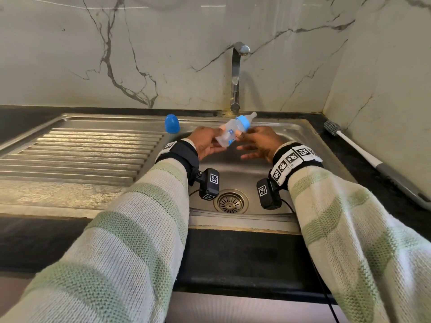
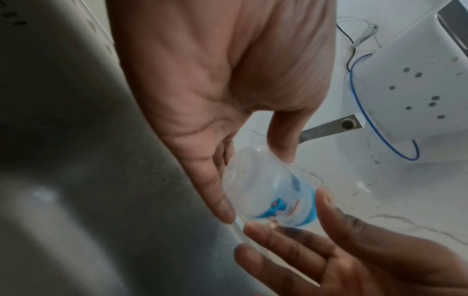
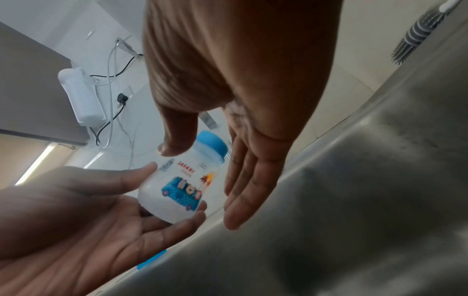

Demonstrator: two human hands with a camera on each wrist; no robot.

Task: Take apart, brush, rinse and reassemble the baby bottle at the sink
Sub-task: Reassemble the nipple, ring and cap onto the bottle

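Over the sink basin (image 1: 233, 173), just below the faucet (image 1: 236, 73): baby bottle (image 1: 229, 135) held in the air between both hands, long axis tilted, base low and toward the left, nipple (image 1: 253, 115) high and toward the right, aimed up at the back wall near the faucet foot. Blue collar ring (image 1: 243, 122) still screwed on under the nipple, so bottle in one piece apart from the cap. Left hand (image 1: 205, 144) cupped under the base end, thumb on one side of the clear body and fingertips curled up round the other, palm turned up; seen from the right wrist, printed blue truck and red lettering facing down toward that camera, blue ring at the far end. Right hand (image 1: 258, 142) alongside the upper half of the bottle, thumb tip resting on the shoulder just under the blue ring, the four fingers (image 3: 243, 180) straight and spread, lying beside the body without wrapping it. From the left wrist, bottom of the bottle (image 2: 253, 180) facing the lens, right fingertips reaching in from below. Blue dome cap (image 1: 172, 123) standing upright, well apart from the bottle, at the corner where the ribbed drainboard (image 1: 77, 152) meets the basin. Bottle brush (image 1: 363, 151) lying flat on the dark counter to the right of the sink, bristle head toward the back wall, grey handle toward the front. Round drain strainer (image 1: 231, 201) at the basin floor, between the two wrist cameras.
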